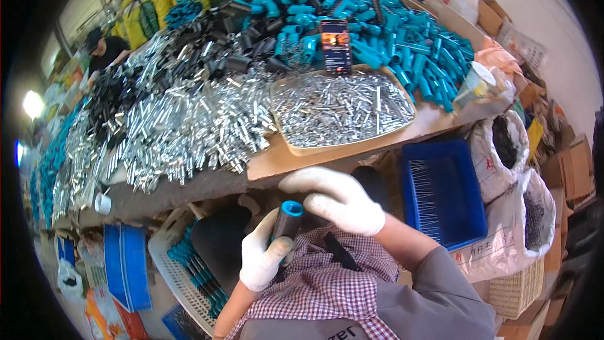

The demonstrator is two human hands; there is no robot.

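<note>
While the left hand (264, 257) wraps its gloved fingers round a dark tube with a blue cap (288, 221) at lower centre of the frame, the right hand (336, 200) curls over the cap end, fingertips touching it. Just above, a shallow tray (343, 146) of small silvery metal pieces sits on the table (207, 186), with blue handles (402, 44) heaped behind.

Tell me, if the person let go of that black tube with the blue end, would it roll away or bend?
The black tube with the blue end is round and straight, so on a flat surface it would probably roll. It looks like hard plastic, so likely stiff rather than floppy. The gloved left hand holds it alone, so it is probably fairly light.
</note>
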